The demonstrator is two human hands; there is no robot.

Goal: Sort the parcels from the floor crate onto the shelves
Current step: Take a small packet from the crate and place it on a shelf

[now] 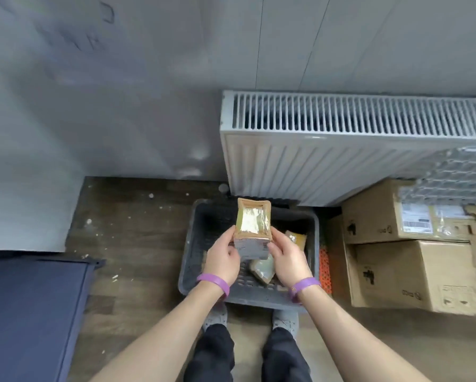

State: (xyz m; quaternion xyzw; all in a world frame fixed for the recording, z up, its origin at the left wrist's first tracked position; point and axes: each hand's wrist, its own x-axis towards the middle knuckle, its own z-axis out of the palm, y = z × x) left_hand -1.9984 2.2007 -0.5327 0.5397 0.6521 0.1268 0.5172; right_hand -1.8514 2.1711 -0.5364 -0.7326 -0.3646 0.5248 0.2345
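Left hand (222,257) and right hand (287,259) pinch a parcel (253,230) over the crate (258,297); radiator (327,166) behind, boxes (396,274) beside

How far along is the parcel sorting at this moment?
Done: unclear, no shelves are in view. In hand: the left hand and right hand hold a brown padded parcel over the grey crate. Left: a yellow parcel and a pale parcel lie in the crate.

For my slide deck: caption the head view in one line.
Left hand and right hand hold a taped parcel over the grey crate; two more parcels lie inside.
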